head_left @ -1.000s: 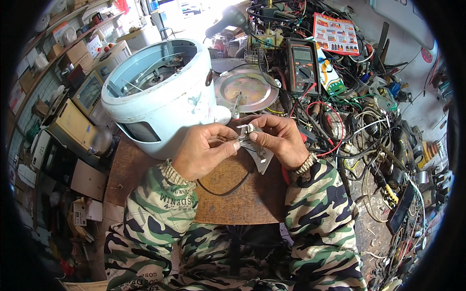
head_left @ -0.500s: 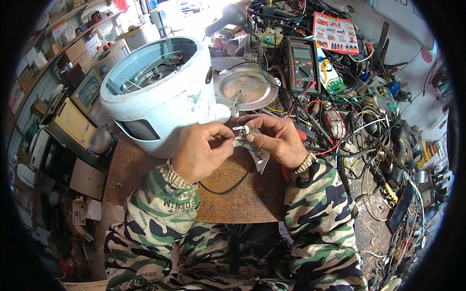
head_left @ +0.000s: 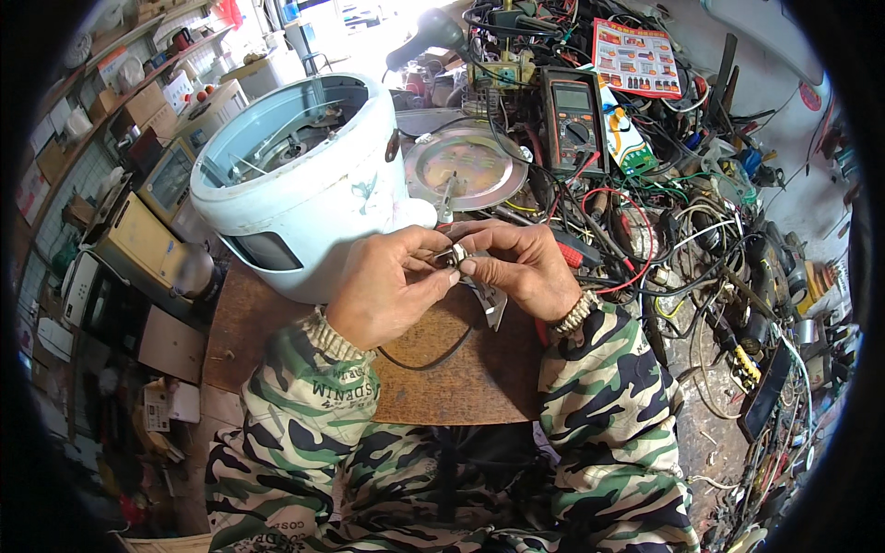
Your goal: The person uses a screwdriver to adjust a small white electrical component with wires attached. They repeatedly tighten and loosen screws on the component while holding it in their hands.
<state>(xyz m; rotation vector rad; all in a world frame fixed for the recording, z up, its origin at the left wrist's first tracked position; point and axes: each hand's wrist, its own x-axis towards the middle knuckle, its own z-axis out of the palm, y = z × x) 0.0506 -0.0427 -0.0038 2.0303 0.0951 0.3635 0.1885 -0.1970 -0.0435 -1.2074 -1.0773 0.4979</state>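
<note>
Both my hands meet over the wooden bench, thumbs and fingertips pinched around a small part with white and metal pieces [head_left: 458,253]. My left hand [head_left: 385,281] grips its left side, and my right hand [head_left: 521,267] holds the right side. Fingers cover most of the part, so its exact kind is hidden. Below it hangs a flat metal bracket-like plate [head_left: 490,302]; whether it is joined to the part I cannot tell. A dark cord [head_left: 426,361] curves across the bench beneath my hands. Left of them stands a pale blue round appliance housing [head_left: 341,198], its top uncovered.
Beyond my hands lie a round metal plate [head_left: 493,170] and a multimeter [head_left: 573,124] with red and black leads. Tangled wires and tools [head_left: 701,230] crowd the right side. A brown wooden bench top [head_left: 461,396] lies beneath. Shelves with boxes and appliances [head_left: 152,230] line the left.
My fingertips have drawn closer together around the small part, which has shifted slightly left and is more covered. The housing and the surrounding things stay in place.
</note>
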